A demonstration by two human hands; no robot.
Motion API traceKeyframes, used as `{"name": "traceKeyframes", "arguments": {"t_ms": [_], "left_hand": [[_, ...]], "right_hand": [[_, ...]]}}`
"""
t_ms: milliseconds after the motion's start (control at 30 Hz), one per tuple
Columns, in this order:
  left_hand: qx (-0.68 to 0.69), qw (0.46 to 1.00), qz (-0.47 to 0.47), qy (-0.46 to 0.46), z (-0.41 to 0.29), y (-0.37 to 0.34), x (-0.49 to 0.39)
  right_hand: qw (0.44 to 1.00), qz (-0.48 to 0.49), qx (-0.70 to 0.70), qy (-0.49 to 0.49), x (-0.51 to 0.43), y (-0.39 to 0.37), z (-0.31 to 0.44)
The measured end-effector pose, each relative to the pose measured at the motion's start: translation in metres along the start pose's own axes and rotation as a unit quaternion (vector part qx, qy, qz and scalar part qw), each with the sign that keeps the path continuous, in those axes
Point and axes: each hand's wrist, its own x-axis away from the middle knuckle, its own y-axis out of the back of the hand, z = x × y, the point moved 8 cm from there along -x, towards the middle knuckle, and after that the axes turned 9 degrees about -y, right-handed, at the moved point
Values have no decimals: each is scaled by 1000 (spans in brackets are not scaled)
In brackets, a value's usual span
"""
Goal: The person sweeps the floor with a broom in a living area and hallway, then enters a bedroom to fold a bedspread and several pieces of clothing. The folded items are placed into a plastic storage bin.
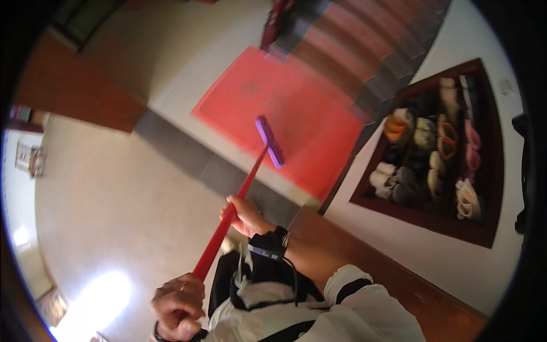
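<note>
A long red handle (217, 240) runs from the lower left up to a purple brush head (270, 142) with short bristles, which lies over a red floor mat (312, 128). Around the upper end of the handle, nearest my body, my left hand (181, 301) is closed, a ring on one finger. My right hand (244, 215) grips the handle farther down, with a black strap and a cable at its wrist. Whether the bristles touch the mat cannot be told.
Stairs (354, 38) with red treads rise beyond the mat, beside a dark red post (271, 30). A shoe rack (423, 213) holding several pairs is set in the white wall at the right. A dark tile strip (179, 141) crosses the pale floor (119, 188).
</note>
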Motion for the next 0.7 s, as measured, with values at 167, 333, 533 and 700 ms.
{"name": "traceKeyframes", "arguments": {"t_ms": [167, 333, 533, 700], "left_hand": [[24, 980, -120, 157, 103, 1, 0], [-101, 961, -238, 99, 41, 51, 14], [-172, 977, -85, 90, -58, 55, 18], [-140, 985, -95, 40, -97, 106, 22]], "right_hand": [[991, -109, 73, 10, -52, 84, 65], [993, 82, 37, -76, -102, 11, -59], [966, 131, 42, -220, -67, -125, -188], [959, 70, 18, -274, -19, -148, -195]]}}
